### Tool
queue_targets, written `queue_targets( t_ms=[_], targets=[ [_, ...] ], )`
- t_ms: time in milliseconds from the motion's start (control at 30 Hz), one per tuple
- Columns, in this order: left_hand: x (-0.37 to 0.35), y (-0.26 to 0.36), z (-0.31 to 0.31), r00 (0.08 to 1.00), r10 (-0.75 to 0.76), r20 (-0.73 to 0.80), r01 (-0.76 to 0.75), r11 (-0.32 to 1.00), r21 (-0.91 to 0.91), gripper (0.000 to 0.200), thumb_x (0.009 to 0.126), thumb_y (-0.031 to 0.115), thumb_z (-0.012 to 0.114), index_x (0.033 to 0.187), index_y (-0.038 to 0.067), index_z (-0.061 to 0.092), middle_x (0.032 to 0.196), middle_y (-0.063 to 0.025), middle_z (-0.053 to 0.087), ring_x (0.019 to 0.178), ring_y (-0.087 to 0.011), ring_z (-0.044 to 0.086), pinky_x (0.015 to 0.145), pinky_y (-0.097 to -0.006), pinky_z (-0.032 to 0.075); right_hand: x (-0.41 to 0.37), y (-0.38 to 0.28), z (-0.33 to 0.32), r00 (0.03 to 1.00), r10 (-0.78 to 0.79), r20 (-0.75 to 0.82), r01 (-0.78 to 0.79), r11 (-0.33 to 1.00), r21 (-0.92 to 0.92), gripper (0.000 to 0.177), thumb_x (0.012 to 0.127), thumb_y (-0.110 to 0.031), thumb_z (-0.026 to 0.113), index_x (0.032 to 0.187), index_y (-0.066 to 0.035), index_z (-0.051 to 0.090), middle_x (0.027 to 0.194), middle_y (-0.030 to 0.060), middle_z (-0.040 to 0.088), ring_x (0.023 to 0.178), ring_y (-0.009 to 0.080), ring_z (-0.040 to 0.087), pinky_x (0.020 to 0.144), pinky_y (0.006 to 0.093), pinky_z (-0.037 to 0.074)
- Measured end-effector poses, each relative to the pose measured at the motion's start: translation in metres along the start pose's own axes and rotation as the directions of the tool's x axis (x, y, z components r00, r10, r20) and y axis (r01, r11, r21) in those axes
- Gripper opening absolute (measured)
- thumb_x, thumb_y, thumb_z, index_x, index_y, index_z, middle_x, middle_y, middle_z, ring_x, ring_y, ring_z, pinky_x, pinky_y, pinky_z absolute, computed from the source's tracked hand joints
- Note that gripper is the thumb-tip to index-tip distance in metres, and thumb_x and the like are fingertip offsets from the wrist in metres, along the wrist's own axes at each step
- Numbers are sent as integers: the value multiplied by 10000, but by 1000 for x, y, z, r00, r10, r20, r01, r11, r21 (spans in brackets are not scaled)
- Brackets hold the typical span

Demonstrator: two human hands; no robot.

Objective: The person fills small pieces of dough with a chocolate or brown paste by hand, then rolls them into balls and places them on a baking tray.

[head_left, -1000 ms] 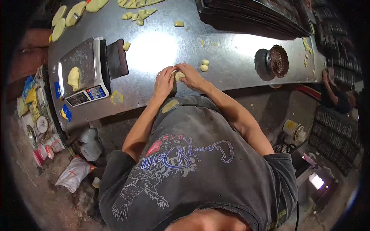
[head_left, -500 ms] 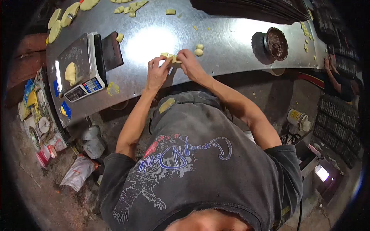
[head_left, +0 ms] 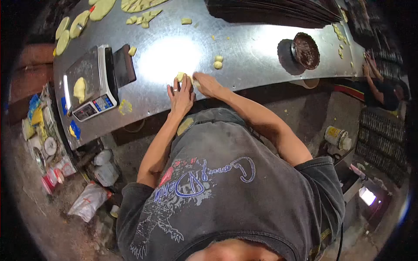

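Observation:
On the metal table point(head_left: 165, 93), near its front edge, my left hand point(head_left: 181, 96) has its fingers pressed round a piece of pale dough point(head_left: 180, 75). My right hand point(head_left: 208, 84) is closed just beside it, with dough partly hidden at its fingertips. Two small dough pieces point(head_left: 218, 62) lie touching, a little beyond my right hand. To the left stands a digital scale point(head_left: 104, 74) with a lump of dough point(head_left: 79, 89) on its plate. A dark slab point(head_left: 125, 65) beside the scale has one small dough piece point(head_left: 132, 51) at its edge.
A round brown bowl point(head_left: 306, 51) stands to the right. Stacked dark trays point(head_left: 274, 11) occupy the far side. Flat dough rounds point(head_left: 79, 24) and cut pieces point(head_left: 145, 19) lie at the far left. Another person point(head_left: 381, 89) works at the right end.
Both hands have moved nearer the table's front edge. My left fingers now point forward over the dough, and my right hand has turned more closed. The camera view has shifted slightly.

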State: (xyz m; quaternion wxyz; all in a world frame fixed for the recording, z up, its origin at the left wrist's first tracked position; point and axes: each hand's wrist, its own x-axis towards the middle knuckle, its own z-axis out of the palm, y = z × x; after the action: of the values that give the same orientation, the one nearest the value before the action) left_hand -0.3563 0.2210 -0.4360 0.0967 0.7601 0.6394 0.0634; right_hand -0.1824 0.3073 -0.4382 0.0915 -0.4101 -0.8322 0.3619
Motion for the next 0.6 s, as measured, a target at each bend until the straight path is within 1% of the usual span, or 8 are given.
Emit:
queue_targets(
  t_ms=[133,233,267,300,367,467,567,600],
  targets=[
    [20,16,-35,949,-177,261,192,981,-36,622,943,370,639,1499,163,452,1614,-76,345,1445,-408,309,1150,-659,203,-43,3,-55,786,178,592,-267,962,66,269,916,-101,585,1156,-2,652,1111,197,667,1033,333,644,881,418,504],
    [66,16,-57,887,-141,440,352,823,-446,583,993,399,587,1499,138,462,1590,-107,384,1430,-385,355,1173,-559,254,-76,-12,-96,988,76,137,-127,900,417,241,940,-170,628,1139,-70,718,1041,168,683,944,308,655,854,391,502],
    [76,34,-61,918,-132,374,395,402,-826,608,1053,492,454,1545,139,392,1572,-152,403,1425,-343,380,1173,-471,293,-77,-19,-106,997,75,-31,-51,877,478,263,951,-198,633,1167,-71,711,1062,165,669,973,305,643,863,389,503],
    [88,60,-77,933,-148,328,351,176,-920,618,1064,504,399,1556,133,365,1567,-163,403,1389,-335,421,1145,-458,337,-74,-29,-116,977,81,-200,36,852,522,288,962,-225,638,1196,-72,704,1083,161,654,1002,302,630,872,387,503],
    [111,118,-129,941,-210,265,199,-289,-937,641,1085,529,289,1579,120,309,1557,-185,404,1317,-318,502,1087,-431,425,-76,-67,-156,938,137,-319,115,746,656,275,978,-192,625,1218,-89,710,1142,118,615,1115,233,583,930,358,474],
    [142,175,-167,958,-226,177,47,-485,-874,679,1076,580,226,1588,136,275,1581,-161,385,1429,-306,374,1181,-458,276,-74,-59,-175,783,48,-620,300,844,444,276,956,-163,666,1216,-83,711,1157,105,606,1137,209,571,943,334,474],
    [160,216,-174,960,-211,-184,-202,-69,-977,643,1092,527,210,1576,109,279,1580,-153,384,1432,-310,364,1191,-471,251,-90,-42,-218,713,191,-675,198,868,455,276,929,-125,705,1199,-66,714,1151,87,631,1106,202,595,941,323,491],
    [166,231,-173,885,-253,-391,-336,235,-912,608,1104,479,187,1459,76,472,1405,-135,586,1354,-305,475,1195,-489,236,-96,-30,-233,796,200,-571,240,762,601,287,920,-139,733,1190,-45,703,1149,58,659,1062,184,621,924,319,506]
  ],
)
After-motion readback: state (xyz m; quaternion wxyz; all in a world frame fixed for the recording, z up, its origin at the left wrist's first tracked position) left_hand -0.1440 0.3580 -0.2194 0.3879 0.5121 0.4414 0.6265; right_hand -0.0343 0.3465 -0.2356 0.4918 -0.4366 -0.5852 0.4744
